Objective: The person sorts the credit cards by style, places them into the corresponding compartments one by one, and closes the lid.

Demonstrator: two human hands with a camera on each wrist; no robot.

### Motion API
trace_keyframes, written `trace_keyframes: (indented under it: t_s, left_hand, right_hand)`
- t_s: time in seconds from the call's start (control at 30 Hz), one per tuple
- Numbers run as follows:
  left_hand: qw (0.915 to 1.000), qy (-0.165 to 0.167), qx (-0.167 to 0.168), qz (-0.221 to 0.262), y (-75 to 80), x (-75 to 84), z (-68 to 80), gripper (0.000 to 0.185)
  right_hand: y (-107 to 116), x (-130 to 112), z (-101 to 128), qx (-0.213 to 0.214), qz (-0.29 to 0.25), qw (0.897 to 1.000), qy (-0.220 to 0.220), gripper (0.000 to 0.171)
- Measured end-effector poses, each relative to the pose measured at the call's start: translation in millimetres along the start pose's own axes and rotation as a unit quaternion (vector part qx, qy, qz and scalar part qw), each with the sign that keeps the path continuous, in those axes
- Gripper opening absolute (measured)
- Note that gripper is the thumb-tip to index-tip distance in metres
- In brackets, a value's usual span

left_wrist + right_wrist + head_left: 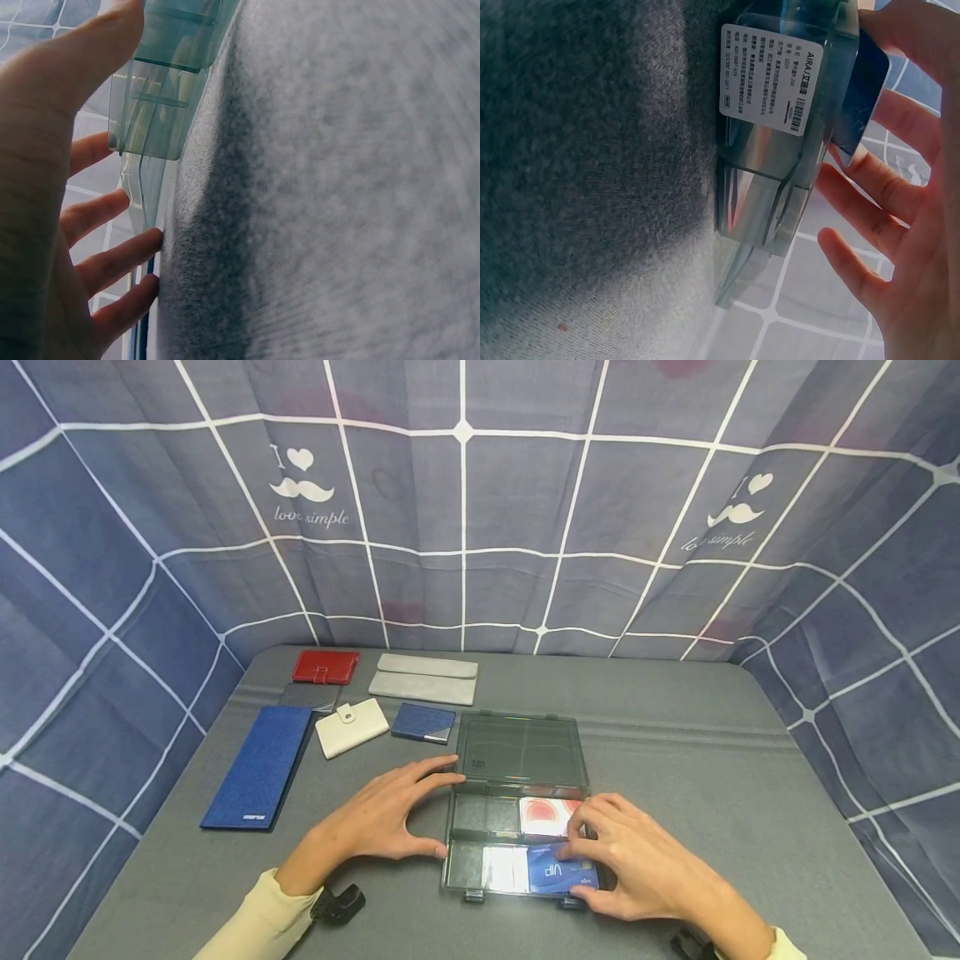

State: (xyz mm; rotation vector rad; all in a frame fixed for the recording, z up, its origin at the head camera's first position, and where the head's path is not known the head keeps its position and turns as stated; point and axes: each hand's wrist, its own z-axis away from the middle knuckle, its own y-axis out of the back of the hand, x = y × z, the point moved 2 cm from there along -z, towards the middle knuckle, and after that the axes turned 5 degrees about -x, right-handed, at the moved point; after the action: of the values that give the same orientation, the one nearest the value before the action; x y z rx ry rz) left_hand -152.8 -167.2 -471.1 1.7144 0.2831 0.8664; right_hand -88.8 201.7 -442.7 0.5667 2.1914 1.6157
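Right hand (pixel 645 868): thumb and fingers pinch a blue card (pixel 558 870) marked VIP, which lies in the near right compartment of the clear plastic box (pixel 517 814); the right wrist view shows the card's edge (pixel 861 94) between thumb and fingers just beside the box wall, which bears a white barcode label (pixel 771 77). Left hand (pixel 382 818): fingers straight and spread, holding nothing closed; the thumb tip touches the box's near left corner, the index fingertip touches the left edge near the hinge; the left wrist view shows fingertips (pixel 142 244) against the box's side wall where it meets the table. The box sits open on the grey table (pixel 712 777), its lid (pixel 521 750) laid flat on the far side. A red and white card (pixel 543 814) lies in the middle right compartment, just beyond the blue card. A pale card (pixel 504 868) lies left of the blue card in the near row. Left of the box and well apart: a long blue wallet (pixel 258 768). Beyond the box's left corner: a small blue card case (pixel 423 723), a white wallet with a snap tab (pixel 351 727), a dark grey wallet (pixel 309 697), a red wallet (pixel 325 667), a grey pouch (pixel 425 677). A blue checked cloth (pixel 465 510) stands behind and around the table.
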Motion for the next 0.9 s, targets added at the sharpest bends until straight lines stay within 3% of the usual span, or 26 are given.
trace_keyframes:
  t_s: [0.33,0.47,0.67,0.9]
  left_hand:
    - [1.0000,0.001,0.006,-0.001,-0.1,0.7,2.6,0.096]
    - [1.0000,0.001,0.006,-0.002,-0.4,1.0,3.1,0.097]
    - [0.9999,0.006,-0.004,0.008,1.2,1.9,3.2,0.096]
    - [0.9990,0.024,-0.013,0.036,6.4,2.6,-0.8,0.093]
  right_hand:
    - [-4,-1,3,0.017,-0.008,1.000,0.013,0.031]
    - [-6,4,4,0.021,-0.056,0.998,-0.005,0.027]
    - [-8,20,4,0.043,-0.120,0.989,-0.073,0.032]
    - [-4,51,2,0.064,-0.162,0.970,-0.168,0.057]
